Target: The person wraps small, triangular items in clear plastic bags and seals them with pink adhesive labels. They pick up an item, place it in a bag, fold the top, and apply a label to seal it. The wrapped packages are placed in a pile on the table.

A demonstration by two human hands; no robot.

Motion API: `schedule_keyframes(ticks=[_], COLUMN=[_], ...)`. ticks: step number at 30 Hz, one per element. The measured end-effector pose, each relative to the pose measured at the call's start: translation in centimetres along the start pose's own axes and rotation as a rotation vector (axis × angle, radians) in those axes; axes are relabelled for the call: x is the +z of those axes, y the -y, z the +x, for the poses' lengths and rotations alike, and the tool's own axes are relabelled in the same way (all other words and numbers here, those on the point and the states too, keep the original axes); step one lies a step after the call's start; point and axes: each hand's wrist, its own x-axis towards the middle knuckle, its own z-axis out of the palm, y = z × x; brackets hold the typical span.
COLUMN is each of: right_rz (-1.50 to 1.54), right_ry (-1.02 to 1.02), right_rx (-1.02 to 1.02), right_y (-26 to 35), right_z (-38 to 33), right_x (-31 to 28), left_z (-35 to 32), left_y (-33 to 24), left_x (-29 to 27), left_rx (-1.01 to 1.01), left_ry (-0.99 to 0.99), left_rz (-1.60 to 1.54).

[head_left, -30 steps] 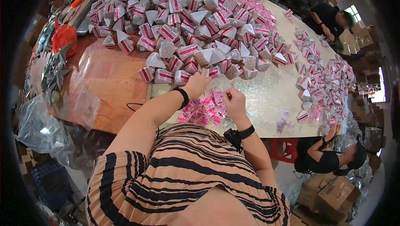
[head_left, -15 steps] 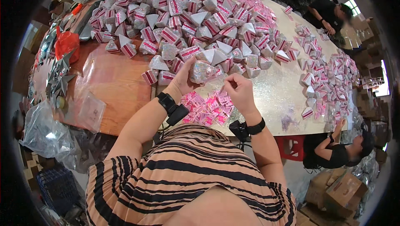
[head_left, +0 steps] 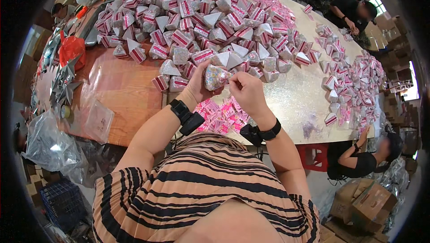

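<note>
A glittery, whitish cake-slice ornament is held up in front of me. My left hand is closed around its left side and underside. At its narrow right end is my right hand, with thumb and forefinger pinched together against the tip. Whatever sits between those fingertips is too small to make out. Just beneath both hands lies a spread of small pink printed cards on the table. Beyond them rises a large heap of similar cake-slice ornaments with pink-and-white banded sides.
More ornaments cover the table's right side, near co-workers in black. A clear plastic sleeve lies on the brown board at left. Silver stars and a red bag are along the left edge.
My right hand has moved left, from just off the ornament to its narrow end. The ornament has turned slightly in my left hand, which stays in about the same place.
</note>
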Motion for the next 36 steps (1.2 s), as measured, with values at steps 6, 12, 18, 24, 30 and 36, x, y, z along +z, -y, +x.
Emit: schedule_keyframes(ticks=[6,12,18,24,30,36], right_rz=[-0.016,-0.073,-0.202,-0.255,-0.247,-0.142], right_ry=[-0.003,0.029,0.089,0.077,0.065,0.078], right_rx=[-0.024,-0.040,-0.055,-0.070,-0.095,-0.038], right_y=[-0.1,-0.4,-0.4,-1.0,-1.3,-1.7], right_z=[0.1,0.2,0.1,-0.1,-0.2,-0.3], right_x=[0.0,-0.2,-0.1,0.4,0.4,0.0], left_z=[0.2,0.1,0.0,-0.1,0.2,-0.1], left_y=[0.0,-0.2,-0.6,-0.7,-1.0,-1.2], left_x=[-0.3,0.2,0.1,1.1,1.0,1.6], left_rx=[-0.007,0.057,0.119,0.091,-0.018,-0.085], left_ry=[0.031,-0.086,-0.157,-0.216,-0.247,-0.268], left_rz=[0.007,0.167,0.364,0.408,0.405,0.387])
